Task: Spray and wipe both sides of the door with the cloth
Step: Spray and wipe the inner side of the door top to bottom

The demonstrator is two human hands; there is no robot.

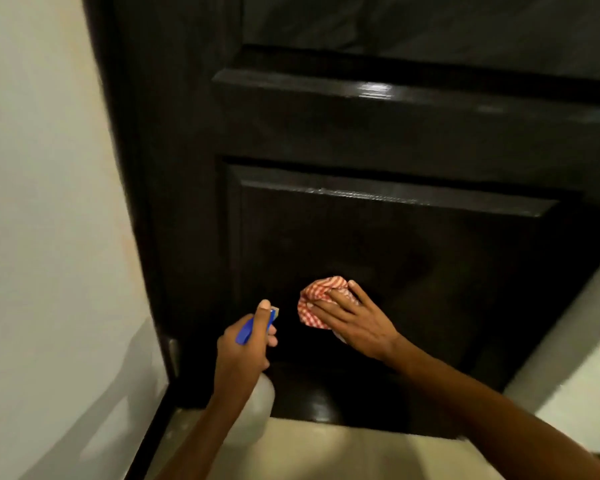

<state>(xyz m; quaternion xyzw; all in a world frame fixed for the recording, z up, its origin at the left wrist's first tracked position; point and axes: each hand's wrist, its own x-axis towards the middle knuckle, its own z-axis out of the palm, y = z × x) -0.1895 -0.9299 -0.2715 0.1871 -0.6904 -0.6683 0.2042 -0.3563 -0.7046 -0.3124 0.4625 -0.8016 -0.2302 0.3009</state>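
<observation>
A: From the head view, where's the cloth?

B: The red-checked cloth [317, 299] is bunched against the lower panel of the dark door [361, 140], near the floor [326, 455]. The right hand [355, 322] presses it flat, fingers spread over it. The left hand [241, 348] has its grip clenched round the spray bottle [257, 372], blue nozzle aimed at the panel.

A: How best to wipe?

B: I'd say overlapping strokes, into the moulding corners.
</observation>
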